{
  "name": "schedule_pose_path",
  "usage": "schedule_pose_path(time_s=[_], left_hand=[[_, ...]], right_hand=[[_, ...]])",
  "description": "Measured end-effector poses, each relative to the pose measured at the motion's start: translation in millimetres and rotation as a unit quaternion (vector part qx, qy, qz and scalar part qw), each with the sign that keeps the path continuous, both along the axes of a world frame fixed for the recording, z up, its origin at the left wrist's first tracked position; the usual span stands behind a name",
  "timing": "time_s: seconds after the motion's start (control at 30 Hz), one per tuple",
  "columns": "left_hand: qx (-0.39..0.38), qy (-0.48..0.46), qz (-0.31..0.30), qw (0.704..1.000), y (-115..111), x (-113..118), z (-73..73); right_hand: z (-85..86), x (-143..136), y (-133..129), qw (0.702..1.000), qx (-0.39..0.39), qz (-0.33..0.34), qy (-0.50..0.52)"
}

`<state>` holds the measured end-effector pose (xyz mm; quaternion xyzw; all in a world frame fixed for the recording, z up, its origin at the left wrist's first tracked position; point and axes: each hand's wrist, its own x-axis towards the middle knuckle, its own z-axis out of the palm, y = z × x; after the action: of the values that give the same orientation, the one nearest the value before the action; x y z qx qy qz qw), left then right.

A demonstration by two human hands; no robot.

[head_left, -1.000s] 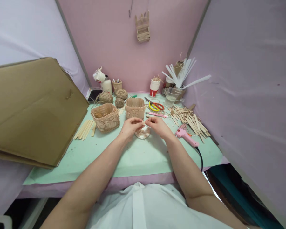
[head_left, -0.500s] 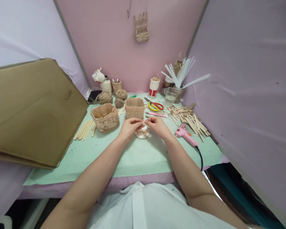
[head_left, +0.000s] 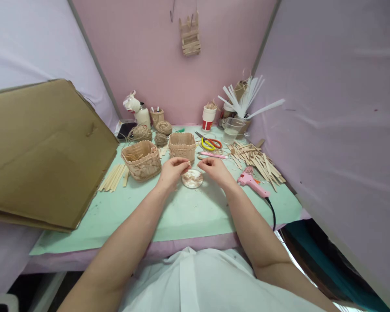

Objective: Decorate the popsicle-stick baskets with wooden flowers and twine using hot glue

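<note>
My left hand is closed in a pinch above the left rim of a small round white dish with brown smears. A tiny pale piece shows at its fingertips, too small to name. On the other side of the dish, my right hand is also pinched, and I cannot make out what is in it. A gap separates the two hands. Just behind them stands a square basket of pale wood strips. Left of my left hand, a second such basket holds thin wooden pieces.
A pink glue gun with a black cord and a pile of wooden sticks lie at right. Scissors and balls of twine are farther back. Flat sticks lie left, beside a large cardboard sheet.
My hands have moved apart from where their fingertips nearly met, the left one going leftward. More of the white dish shows between them. The whole view has shifted slightly.
</note>
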<state>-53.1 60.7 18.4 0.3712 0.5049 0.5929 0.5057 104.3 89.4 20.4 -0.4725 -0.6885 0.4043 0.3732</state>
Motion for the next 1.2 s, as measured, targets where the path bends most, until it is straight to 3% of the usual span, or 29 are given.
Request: schedule_pose_path(time_s=[0.13, 0.27, 0.47, 0.73, 0.9, 1.2], left_hand=[[-0.014, -0.026, 0.012, 0.999, -0.5, -4.8, 6.9], [-0.031, -0.036, 0.004, 0.999, -0.8, -5.8, 7.2], [-0.024, -0.076, -0.002, 0.997, 1.3, -8.5, 5.8], [-0.021, -0.082, 0.003, 0.996, 1.3, -9.5, 7.5], [-0.021, -0.076, 0.014, 0.997, 0.3, -9.0, 8.9], [-0.016, -0.082, 0.021, 0.996, -0.6, -8.1, 10.3]], right_hand=[[-0.8, 11.0, 5.0, 0.991, 0.009, -0.039, -0.128], [-0.7, 19.0, 7.2, 0.954, -0.006, -0.078, -0.290], [0.7, 17.1, 6.6, 0.917, -0.020, -0.076, -0.392], [-3.4, 16.4, 7.2, 0.910, -0.009, -0.078, -0.407], [-4.4, 13.3, 7.2, 0.929, 0.093, -0.112, -0.340], [0.6, -9.0, 2.2, 0.938, 0.187, 0.021, -0.290]])
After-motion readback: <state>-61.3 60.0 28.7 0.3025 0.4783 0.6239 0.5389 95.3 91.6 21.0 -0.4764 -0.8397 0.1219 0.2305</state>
